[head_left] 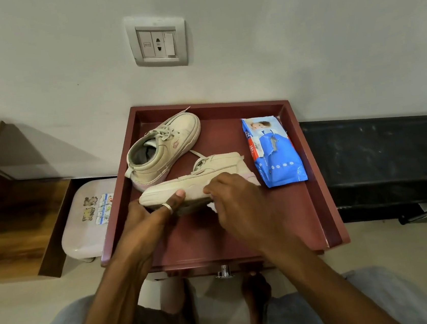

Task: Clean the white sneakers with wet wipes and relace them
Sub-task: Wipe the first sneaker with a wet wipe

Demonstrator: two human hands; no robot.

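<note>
Two off-white sneakers lie in a dark red tray (312,177). The far sneaker (164,151) rests upright, laces in its eyelets, toe toward the wall. The near sneaker (209,179) is tipped on its side, sole edge toward me. My left hand (149,217), a ring on the thumb, grips its toe end from below with the thumb on the sole rim. My right hand (234,204) holds a white wet wipe (212,206) pressed against the sole edge near the heel. A blue pack of wet wipes (275,152) lies at the tray's right side.
The tray sits on a small table with a metal knob (224,270) at its front, against a white wall with a socket plate (157,41). A pale plastic stool (86,219) and wooden shelves (13,211) stand left, a black rack (381,148) right. My knees are below.
</note>
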